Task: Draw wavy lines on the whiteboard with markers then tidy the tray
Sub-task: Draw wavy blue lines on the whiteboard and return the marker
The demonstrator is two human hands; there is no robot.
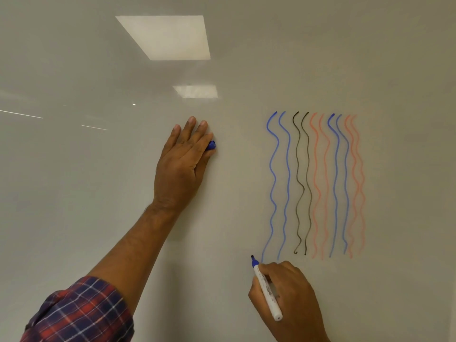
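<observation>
Whiteboard (74, 174): blue, black and red wavy lines (315, 183) drawn at 3 o'clock; right hand (291, 299) grips blue marker (267, 291) at 5 o'clock; left hand (182, 166), fingers flat, pinches blue cap (211, 145); tray unseen, tidying outstanding.

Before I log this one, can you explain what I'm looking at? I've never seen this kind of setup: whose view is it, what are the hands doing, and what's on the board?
No machine here: a person wears one camera on the head, so this single picture looks forward and down at their own hands. The surface is a glossy whiteboard bearing wavy lines in blue, black and orange-red; the pale rectangles look like reflected ceiling lights. The left hand rests straight-fingered on the board, pinching a blue cap by the thumb. The right hand grips a blue marker, tip near the foot of the leftmost blue line. No tray is in view.
</observation>
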